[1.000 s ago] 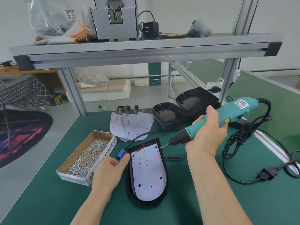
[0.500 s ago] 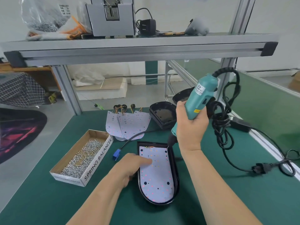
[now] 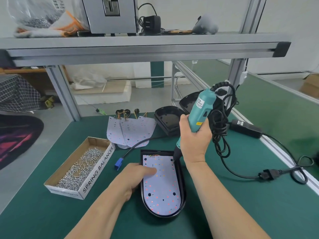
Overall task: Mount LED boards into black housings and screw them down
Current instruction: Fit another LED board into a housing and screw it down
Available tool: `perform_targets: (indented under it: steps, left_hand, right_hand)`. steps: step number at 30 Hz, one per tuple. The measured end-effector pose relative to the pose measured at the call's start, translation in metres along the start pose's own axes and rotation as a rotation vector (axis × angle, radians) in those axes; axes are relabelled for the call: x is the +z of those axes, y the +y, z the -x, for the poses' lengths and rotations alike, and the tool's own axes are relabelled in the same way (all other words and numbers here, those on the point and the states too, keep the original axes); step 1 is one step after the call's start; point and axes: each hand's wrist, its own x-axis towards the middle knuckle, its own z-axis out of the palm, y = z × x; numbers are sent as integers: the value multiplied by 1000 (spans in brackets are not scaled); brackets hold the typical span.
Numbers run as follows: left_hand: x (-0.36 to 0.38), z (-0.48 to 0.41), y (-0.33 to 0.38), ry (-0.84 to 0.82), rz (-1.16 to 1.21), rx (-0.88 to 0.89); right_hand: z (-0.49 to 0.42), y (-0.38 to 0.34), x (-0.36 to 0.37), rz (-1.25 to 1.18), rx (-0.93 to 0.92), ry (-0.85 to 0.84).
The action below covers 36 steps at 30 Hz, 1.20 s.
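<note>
An LED board [image 3: 161, 185] is seated inside a black housing [image 3: 182, 187], which lies near the front edge of the green table [image 3: 241, 204], at about mid-width. The left hand [image 3: 138, 176] is laid over the housing's left rim, fingers extended and pressed flat on the board's upper left part; nothing is gripped.

A teal electric screwdriver [image 3: 198, 118] is held in the right hand [image 3: 194, 140], fist closed around the body, tool nearly upright and tilted slightly right at the top. Its black nose [image 3: 177, 153] is lowered to the board's upper right corner; the bit tip is too small to be made out. A coiled black cord [image 3: 222, 128] hangs from the tool's top and trails to a plug [image 3: 269, 174] toward the right edge.

A black cable with a blue connector [image 3: 119, 163] runs out of the housing's far end, the connector lying just left of it.

An open cardboard box of screws [image 3: 81, 168] is set toward the left edge. Spare LED boards [image 3: 131, 131] are stacked overlapping behind the housing, with empty housings [image 3: 168, 119] beside them toward the far edge
</note>
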Motion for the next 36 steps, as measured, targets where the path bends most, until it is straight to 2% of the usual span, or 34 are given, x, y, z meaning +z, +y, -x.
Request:
perform_targets:
  steps: [13, 18, 22, 26, 32, 36]
  left_hand:
    - [-1, 2, 0, -18, 11, 11]
    - [0, 1, -1, -17, 9, 12]
    - [0, 0, 1, -14, 6, 14]
    - [0, 1, 1, -16, 22, -2]
    - [-5, 9, 4, -2, -80, -6]
    - [-13, 15, 2, 127, -204, -11]
  right_hand:
    - [1, 2, 2, 28, -19, -31]
    - [0, 8, 0, 40, 113, -30]
    - [-1, 6, 1, 47, 126, -27]
    - [-1, -5, -7, -10, 129, -33]
    - [-9, -33, -21, -170, 173, 27]
    - [3, -38, -29, -253, 272, 91]
